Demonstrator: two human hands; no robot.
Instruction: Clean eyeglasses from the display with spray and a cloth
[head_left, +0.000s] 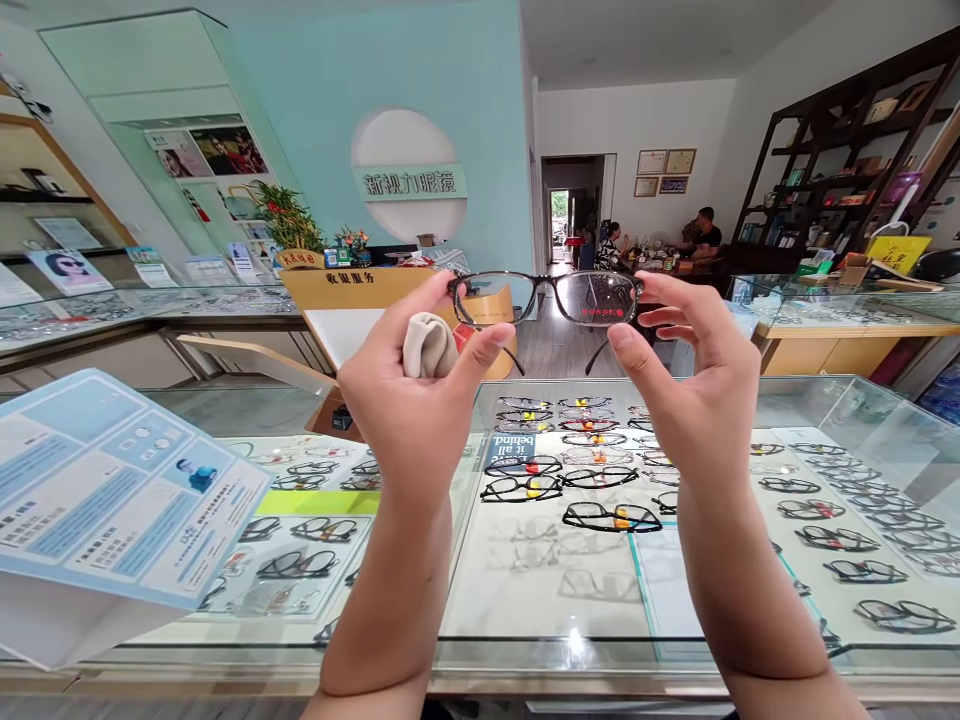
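Both my hands hold up a pair of dark-framed eyeglasses (545, 284) at chest height, lenses facing me and temples pointing away. My left hand (409, 385) pinches the left end of the frame between thumb and fingers. A crumpled beige cloth (429, 347) is tucked in that same palm. At the frame's right end, my right hand (694, 375) grips with thumb and index finger, the other fingers loosely bent. Red lettering shows on the right lens. Below my hands stands a glass display case (525, 625) with rows of eyeglasses (611, 517) inside.
A blue and white printed leaflet (135, 490) stands on the counter at the left. Behind are a wooden cashier desk (360, 290), a potted plant (285, 215) and another glass counter (832, 315) at the right. Two people (701, 235) sit at the far back.
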